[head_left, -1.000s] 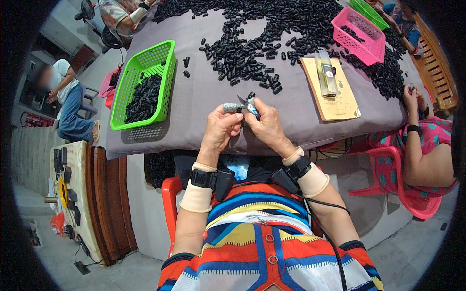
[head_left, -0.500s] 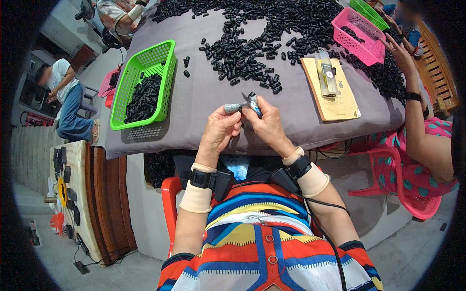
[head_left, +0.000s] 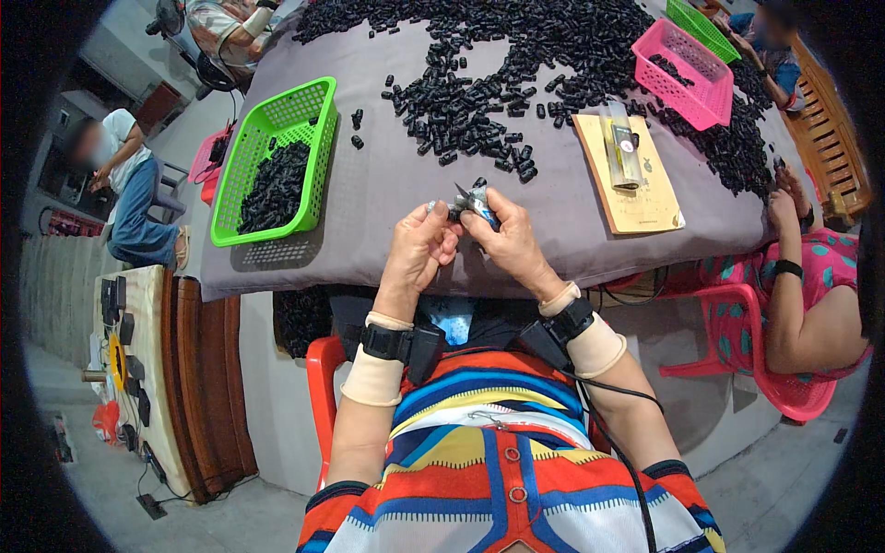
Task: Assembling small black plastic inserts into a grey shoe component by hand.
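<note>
Green basket (head_left: 318, 97) holds black pieces (head_left: 272, 184) (heaped).

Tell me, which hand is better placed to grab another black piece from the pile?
Probably the left hand: its fingers pinch only a small piece, while the right hand is wrapped around the metal cutter. Both sit equally close to the black pieces.

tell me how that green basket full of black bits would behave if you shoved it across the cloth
The green basket looks like thin moulded mesh plastic, so it would probably flex slightly but hold its shape. Low and wide, it seems unlikely to tip. The black pieces heaped inside add weight, so it would likely drag on the grey tablecloth rather than glide.
</note>
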Action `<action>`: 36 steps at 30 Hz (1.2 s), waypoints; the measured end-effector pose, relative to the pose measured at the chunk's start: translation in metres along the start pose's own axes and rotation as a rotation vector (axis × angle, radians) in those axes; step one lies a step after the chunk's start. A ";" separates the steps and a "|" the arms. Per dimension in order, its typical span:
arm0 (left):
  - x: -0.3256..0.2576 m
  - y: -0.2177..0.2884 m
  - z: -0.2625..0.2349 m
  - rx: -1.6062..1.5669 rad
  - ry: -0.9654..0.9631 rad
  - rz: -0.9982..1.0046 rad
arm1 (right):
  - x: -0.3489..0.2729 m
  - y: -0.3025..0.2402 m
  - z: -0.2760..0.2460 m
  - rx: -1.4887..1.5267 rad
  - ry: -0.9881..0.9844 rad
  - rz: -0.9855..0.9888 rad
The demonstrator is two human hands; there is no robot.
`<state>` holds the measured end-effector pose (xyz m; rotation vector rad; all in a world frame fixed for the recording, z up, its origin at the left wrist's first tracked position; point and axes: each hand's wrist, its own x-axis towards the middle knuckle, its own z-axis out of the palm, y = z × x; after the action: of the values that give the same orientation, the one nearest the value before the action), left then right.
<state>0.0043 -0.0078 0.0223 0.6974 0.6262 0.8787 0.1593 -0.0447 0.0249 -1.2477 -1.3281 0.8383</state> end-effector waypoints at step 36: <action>-0.001 -0.003 -0.004 -0.114 -0.066 0.024 | -0.003 -0.007 0.004 -0.165 0.051 -0.148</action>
<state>0.0023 -0.0086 0.0179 0.6300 0.5057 0.9029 0.1534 -0.0484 0.0297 -1.2717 -1.4520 0.5988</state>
